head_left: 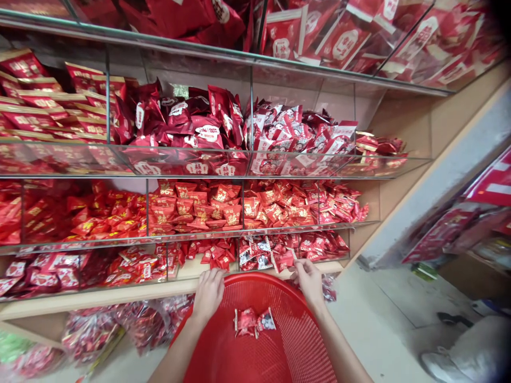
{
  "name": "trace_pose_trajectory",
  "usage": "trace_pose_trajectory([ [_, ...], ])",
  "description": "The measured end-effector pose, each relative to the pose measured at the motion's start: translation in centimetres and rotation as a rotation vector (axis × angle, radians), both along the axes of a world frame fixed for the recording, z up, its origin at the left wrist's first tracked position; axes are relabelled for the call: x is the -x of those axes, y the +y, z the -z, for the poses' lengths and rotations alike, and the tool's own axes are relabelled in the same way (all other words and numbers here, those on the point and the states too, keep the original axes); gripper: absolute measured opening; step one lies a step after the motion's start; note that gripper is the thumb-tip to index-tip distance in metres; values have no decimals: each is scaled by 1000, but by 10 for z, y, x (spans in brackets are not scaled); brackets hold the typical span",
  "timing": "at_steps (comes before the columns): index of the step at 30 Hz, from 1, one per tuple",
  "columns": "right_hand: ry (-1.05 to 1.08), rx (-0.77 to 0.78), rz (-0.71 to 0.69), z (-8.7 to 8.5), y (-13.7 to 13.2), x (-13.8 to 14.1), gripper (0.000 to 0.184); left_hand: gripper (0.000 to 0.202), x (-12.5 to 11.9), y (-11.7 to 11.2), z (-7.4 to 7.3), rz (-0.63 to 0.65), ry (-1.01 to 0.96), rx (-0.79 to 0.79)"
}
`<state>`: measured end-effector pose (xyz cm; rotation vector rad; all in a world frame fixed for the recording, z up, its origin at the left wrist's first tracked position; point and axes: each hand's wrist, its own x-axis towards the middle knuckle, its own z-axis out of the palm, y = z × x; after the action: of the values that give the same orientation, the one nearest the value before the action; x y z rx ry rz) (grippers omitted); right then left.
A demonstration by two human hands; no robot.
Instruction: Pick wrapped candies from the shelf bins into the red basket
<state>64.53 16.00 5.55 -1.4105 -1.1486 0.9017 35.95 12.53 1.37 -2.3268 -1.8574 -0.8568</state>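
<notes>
My left hand (208,295) grips the rim of a red plastic mesh basket (275,356), which sits just below the shelf front. Inside the basket lie two small red-and-white wrapped sweets (254,322). My right hand (309,282) reaches over the far rim, with its fingertips pinching a small red sweet packet (288,260). That packet sits at the front of a low clear acrylic bin (255,252) filled with similar packets.
Tiers of clear bins (199,207) hold red wrapped sweets and bags above a pale wooden shelf edge (99,299). Bagged goods (120,324) lie below it. A grey pillar (435,181) stands to the right, and a person's leg and shoe (467,351) show at lower right.
</notes>
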Motion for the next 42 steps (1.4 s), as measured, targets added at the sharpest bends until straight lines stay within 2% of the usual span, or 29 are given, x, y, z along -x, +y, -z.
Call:
trace_pose_trajectory([
  [2,31,141,-209,4,-6,6,27,29,0,0,0,1,5,2],
  [4,21,306,-413,15,-12,19,23,29,-1,0,-1,2,10,3],
  [6,-8,439,-497,31,-17,33,18,28,-1,0,-2,1,13,6],
  [9,7,586,-485,53,-22,46,14,28,-1,0,-4,-1,17,17],
  [13,5,697,-476,66,-26,45,13,27,-2,0,-5,-3,18,26],
  [19,-454,729,-454,79,-26,41,10,27,-1,1,-3,-3,18,18],
  [24,-665,792,-515,95,-25,41,20,27,-1,1,-2,-10,22,22],
  [27,-722,865,-576,98,-27,43,27,27,-1,0,-3,-17,22,15],
  [30,-808,802,-566,89,-28,45,24,26,-1,0,-3,-21,17,14],
  [36,-1020,347,-296,42,-17,39,25,27,0,0,1,-11,10,8],
  [39,-940,179,-198,16,0,35,36,27,1,0,2,-9,0,-3],
  [42,-778,52,-134,-4,23,32,38,28,1,-1,3,-4,-12,-19],
])
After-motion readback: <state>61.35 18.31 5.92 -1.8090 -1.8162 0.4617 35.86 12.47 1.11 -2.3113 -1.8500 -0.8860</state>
